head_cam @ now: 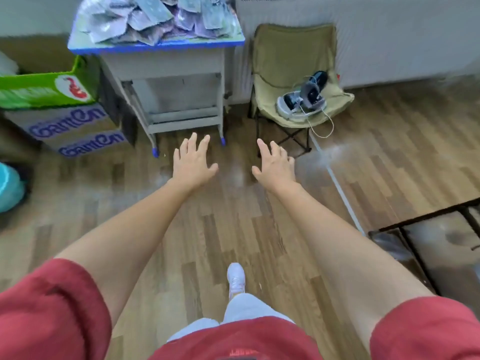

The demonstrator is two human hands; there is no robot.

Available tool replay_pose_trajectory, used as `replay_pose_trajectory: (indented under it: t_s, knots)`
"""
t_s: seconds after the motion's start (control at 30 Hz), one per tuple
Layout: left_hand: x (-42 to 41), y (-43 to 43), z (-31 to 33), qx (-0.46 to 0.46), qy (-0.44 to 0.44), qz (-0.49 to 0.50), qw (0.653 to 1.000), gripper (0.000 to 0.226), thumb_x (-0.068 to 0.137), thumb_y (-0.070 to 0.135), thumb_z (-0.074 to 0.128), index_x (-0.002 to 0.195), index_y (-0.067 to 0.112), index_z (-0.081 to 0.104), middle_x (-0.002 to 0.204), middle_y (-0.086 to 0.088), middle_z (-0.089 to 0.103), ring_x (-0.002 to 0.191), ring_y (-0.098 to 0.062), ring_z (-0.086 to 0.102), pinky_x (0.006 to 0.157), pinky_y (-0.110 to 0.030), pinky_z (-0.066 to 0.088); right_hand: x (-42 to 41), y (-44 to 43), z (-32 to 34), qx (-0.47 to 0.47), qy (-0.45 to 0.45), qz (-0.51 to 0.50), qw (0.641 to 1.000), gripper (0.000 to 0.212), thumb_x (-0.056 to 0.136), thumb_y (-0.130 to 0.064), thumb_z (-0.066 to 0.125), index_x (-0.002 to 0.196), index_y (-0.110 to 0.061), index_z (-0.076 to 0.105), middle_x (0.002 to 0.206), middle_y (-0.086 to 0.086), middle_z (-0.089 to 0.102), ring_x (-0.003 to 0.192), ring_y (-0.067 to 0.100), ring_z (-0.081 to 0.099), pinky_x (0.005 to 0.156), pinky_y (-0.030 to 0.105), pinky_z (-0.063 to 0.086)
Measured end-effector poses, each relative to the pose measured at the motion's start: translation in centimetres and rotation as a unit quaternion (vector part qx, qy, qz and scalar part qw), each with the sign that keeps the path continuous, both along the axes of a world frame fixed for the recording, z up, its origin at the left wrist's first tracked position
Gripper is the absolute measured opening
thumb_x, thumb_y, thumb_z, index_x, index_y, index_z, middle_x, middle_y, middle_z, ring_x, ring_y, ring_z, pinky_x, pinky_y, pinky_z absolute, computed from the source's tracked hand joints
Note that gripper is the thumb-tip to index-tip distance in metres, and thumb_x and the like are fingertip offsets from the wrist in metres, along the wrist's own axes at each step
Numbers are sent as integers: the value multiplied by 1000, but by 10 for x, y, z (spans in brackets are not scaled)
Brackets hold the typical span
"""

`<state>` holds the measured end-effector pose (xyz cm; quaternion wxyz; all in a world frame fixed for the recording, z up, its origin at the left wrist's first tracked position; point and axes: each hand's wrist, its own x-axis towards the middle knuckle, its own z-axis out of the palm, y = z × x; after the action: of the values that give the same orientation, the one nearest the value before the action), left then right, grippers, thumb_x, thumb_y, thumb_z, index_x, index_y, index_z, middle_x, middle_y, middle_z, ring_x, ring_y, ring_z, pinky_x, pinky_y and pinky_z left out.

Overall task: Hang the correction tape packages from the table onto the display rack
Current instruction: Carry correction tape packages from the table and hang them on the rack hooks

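A heap of correction tape packages (155,19), grey and purple, covers the top of a small table (155,48) with a blue edge at the upper left. Both my arms reach out in front of me over the wooden floor, well short of the table. My left hand (193,162) is empty, its fingers straight and spread. My right hand (275,166) is empty too, fingers straight. The display rack is out of view, unless it is the dark frame at the right edge, which I cannot tell.
A folding camp chair (291,55) with a headset and cable on its seat stands right of the table. Stacked cardboard boxes (65,110) sit to the left. A dark metal frame (428,245) lies low at the right. A white radiator wall runs behind.
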<state>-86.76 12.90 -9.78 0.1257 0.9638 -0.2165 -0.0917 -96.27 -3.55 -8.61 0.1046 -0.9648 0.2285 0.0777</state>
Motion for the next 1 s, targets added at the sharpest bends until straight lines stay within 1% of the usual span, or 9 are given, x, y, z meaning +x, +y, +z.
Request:
replay_pose_trajectory:
  t_s: [0.27,0.47,0.63,0.73,0.87,1.0]
  knots:
    - [142,22,32,-27,-36,136,990,70,94,37,52,151,24,13,159,-9,7,146,-29,6,117,-46,9,173,0,25,-8,-39,104,994,67,97,-37,44,152,-22,9,157,14,15,143,31,16,111,48,22]
    - [246,29,44,-37,-42,176,983,70,94,37,51,151,25,11,159,-7,4,146,-27,4,117,-43,7,299,-4,30,-15,-44,125,991,67,97,-38,44,152,-23,9,157,13,15,143,29,16,110,46,22]
    - [363,31,50,-36,-46,173,983,72,94,38,50,152,23,9,159,-9,2,146,-27,3,118,-43,8,415,-10,35,-27,-52,114,992,68,96,-38,44,152,-23,8,156,14,16,142,31,18,109,47,24]
    - [431,27,57,-24,-54,156,986,72,94,40,49,151,22,10,159,-11,5,146,-27,5,118,-43,11,478,-16,46,-18,-49,97,994,68,96,-37,44,152,-22,8,156,15,15,142,32,18,109,49,24]
    - [515,11,68,-39,-61,144,987,70,93,40,51,150,23,15,158,-11,8,145,-27,7,117,-43,10,551,-31,60,-2,-54,80,995,66,97,-37,43,152,-22,8,157,13,12,142,31,16,110,49,22]
    - [585,-17,73,-31,-66,129,989,72,92,41,52,150,23,14,158,-11,8,145,-29,9,116,-43,12,618,-55,63,1,-53,67,996,66,98,-38,42,152,-21,9,157,13,12,143,32,15,111,48,20]
